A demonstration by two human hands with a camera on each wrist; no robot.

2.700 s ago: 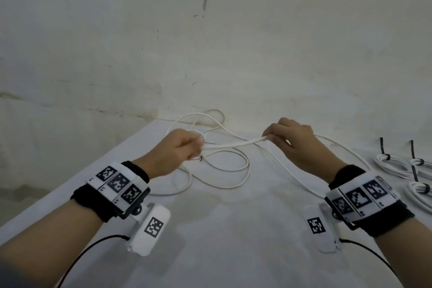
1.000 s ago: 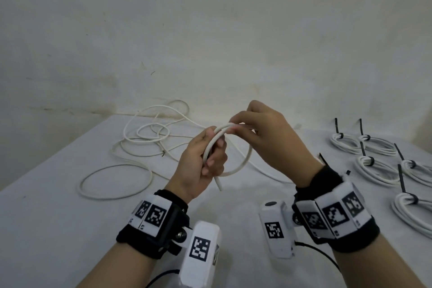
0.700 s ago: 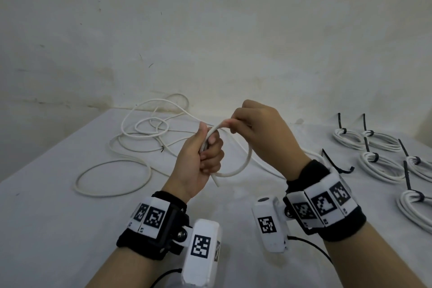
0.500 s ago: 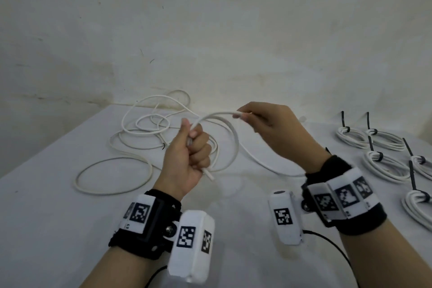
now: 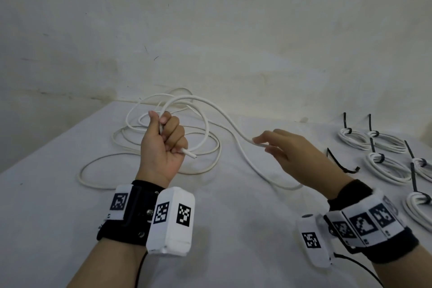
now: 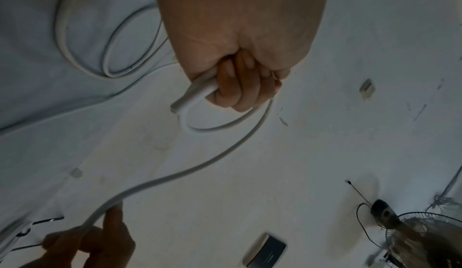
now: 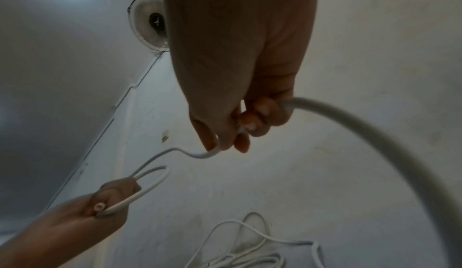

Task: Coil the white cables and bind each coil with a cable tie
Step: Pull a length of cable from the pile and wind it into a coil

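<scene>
White cable (image 5: 211, 105) is mid-coil. Slack lies in loose loops (image 5: 131, 138) on the grey table (image 5: 46, 206), far left by the wall. Left hand (image 5: 163, 145) is raised palm-up in a fist around the cable, cut end (image 5: 190, 154) poking out under the little finger toward the right. One loop rises from the fist; the left wrist view shows it closed, both ends inside the curled fingers (image 6: 237, 86). From there the cable arcs over and down to the right hand (image 5: 294, 154), which pinches it between thumb and fingertips (image 7: 252, 122), other fingers loosely extended. Past the pinch the cable drops to the table and trails back. Just right of that hand lies a loose black cable tie (image 5: 339, 161). Far right: finished coils (image 5: 383, 166), each bound with a black tie, tails sticking up
</scene>
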